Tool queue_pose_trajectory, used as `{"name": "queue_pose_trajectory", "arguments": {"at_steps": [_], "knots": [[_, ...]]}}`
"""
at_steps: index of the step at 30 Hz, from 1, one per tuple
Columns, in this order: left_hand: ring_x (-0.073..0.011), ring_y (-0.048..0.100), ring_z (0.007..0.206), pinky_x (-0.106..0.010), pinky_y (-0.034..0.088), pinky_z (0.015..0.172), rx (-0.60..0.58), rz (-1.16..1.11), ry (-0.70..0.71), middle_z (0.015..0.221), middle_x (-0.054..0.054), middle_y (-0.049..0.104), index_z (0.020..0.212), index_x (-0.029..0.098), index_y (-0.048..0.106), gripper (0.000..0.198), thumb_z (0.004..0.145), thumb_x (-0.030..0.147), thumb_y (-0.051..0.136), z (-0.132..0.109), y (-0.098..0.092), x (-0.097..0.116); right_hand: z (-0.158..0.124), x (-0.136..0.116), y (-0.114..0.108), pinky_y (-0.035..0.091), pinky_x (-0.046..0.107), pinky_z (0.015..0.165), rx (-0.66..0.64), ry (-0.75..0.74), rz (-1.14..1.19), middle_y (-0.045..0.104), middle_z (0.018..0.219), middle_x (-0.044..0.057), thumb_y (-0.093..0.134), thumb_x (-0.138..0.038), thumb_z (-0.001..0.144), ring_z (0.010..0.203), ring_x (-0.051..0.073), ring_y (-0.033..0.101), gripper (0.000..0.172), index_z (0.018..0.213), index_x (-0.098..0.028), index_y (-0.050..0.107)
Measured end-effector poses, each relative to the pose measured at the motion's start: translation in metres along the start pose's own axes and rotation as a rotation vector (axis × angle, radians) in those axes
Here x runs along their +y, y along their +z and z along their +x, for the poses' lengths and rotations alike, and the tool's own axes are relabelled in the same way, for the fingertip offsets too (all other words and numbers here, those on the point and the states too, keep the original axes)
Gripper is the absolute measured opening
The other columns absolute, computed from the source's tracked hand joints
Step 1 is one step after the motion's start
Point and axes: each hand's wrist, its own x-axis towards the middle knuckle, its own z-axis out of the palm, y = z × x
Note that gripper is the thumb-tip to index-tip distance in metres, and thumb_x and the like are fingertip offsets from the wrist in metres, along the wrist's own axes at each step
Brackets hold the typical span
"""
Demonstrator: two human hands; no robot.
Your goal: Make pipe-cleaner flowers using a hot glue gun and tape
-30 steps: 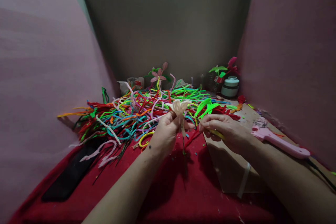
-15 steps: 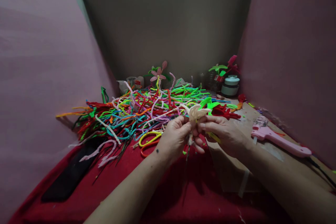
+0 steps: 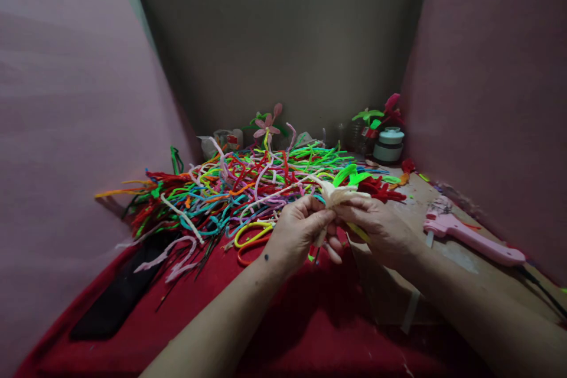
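My left hand (image 3: 299,227) pinches the base of a cream pipe-cleaner flower (image 3: 339,194) between thumb and fingers. From the other side my right hand (image 3: 381,224) grips the same flower's lower petals, its fingers closed. A yellow strip (image 3: 358,232) shows under the right palm; I cannot tell what it belongs to. Part of a dark stem (image 3: 316,255) hangs below the hands, mostly hidden by fingers. Just behind the flower lie bright green leaf shapes (image 3: 352,176) and dark red pipe-cleaner pieces (image 3: 383,190).
A large tangled heap of coloured pipe cleaners (image 3: 248,189) spreads across the red cloth (image 3: 283,331). Scissors with yellow and orange handles (image 3: 252,236) lie left of my hands. A black phone-like slab (image 3: 115,295) is at left, a pink glue gun (image 3: 473,235) on the right.
The flower has tilted and turned toward the right between my hands, its petals now pointing more rightward. Its dark stem has swung mostly out of sight. Both arms stay nearly in place.
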Motion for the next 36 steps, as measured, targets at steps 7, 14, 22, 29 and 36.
{"name": "queue_pose_trajectory", "arguments": {"at_steps": [7, 14, 22, 29, 36], "knots": [[-0.0068, 0.048, 0.035, -0.016, 0.037, 0.03, 0.064, 0.13, -0.02, 0.051, 0.004, 0.054, 0.069, 0.017, 0.046, 0.022, 0.074, 0.03, 0.062, -0.003, -0.001, 0.006, 0.002, 0.006, 0.002, 0.044, 0.029, 0.064, 0.141, -0.079, -0.032, 0.058, 0.073, 0.002, 0.072, -0.038, 0.066, 0.067, 0.014, 0.051, 0.021, 0.07, -0.018, 0.066], [-0.0022, 0.037, 0.037, -0.012, 0.026, 0.033, -0.001, -0.006, -0.116, 0.056, 0.005, 0.05, 0.076, 0.017, 0.048, 0.021, 0.077, 0.034, 0.06, -0.004, -0.004, 0.007, 0.001, 0.006, 0.009, 0.042, 0.027, 0.069, 0.103, -0.166, 0.095, 0.056, 0.066, -0.002, 0.072, -0.028, 0.068, 0.066, 0.011, 0.049, 0.016, 0.058, -0.018, 0.063], [-0.001, 0.028, 0.036, -0.012, 0.02, 0.034, 0.112, 0.156, -0.056, 0.051, 0.008, 0.039, 0.069, 0.018, 0.041, 0.025, 0.079, 0.035, 0.056, -0.007, 0.008, 0.003, -0.001, 0.009, 0.007, 0.042, 0.026, 0.062, 0.14, -0.08, 0.113, 0.06, 0.067, -0.002, 0.077, -0.031, 0.062, 0.061, 0.011, 0.05, 0.016, 0.064, -0.018, 0.068], [-0.0011, 0.025, 0.037, -0.012, 0.02, 0.034, 0.123, 0.114, -0.025, 0.053, 0.01, 0.032, 0.073, 0.019, 0.039, 0.025, 0.082, 0.038, 0.052, -0.01, 0.012, 0.001, -0.002, 0.012, 0.005, 0.044, 0.027, 0.07, 0.102, -0.095, 0.132, 0.066, 0.08, 0.0, 0.076, -0.028, 0.064, 0.071, 0.013, 0.056, 0.019, 0.082, -0.022, 0.072], [-0.0007, 0.023, 0.038, -0.011, 0.02, 0.035, 0.067, 0.078, 0.001, 0.051, 0.01, 0.029, 0.075, 0.018, 0.042, 0.024, 0.082, 0.037, 0.053, -0.013, 0.014, 0.006, -0.004, 0.009, 0.006, 0.042, 0.026, 0.066, 0.055, -0.046, 0.222, 0.067, 0.075, 0.0, 0.074, -0.024, 0.064, 0.068, 0.013, 0.055, 0.019, 0.083, -0.024, 0.073]]}}
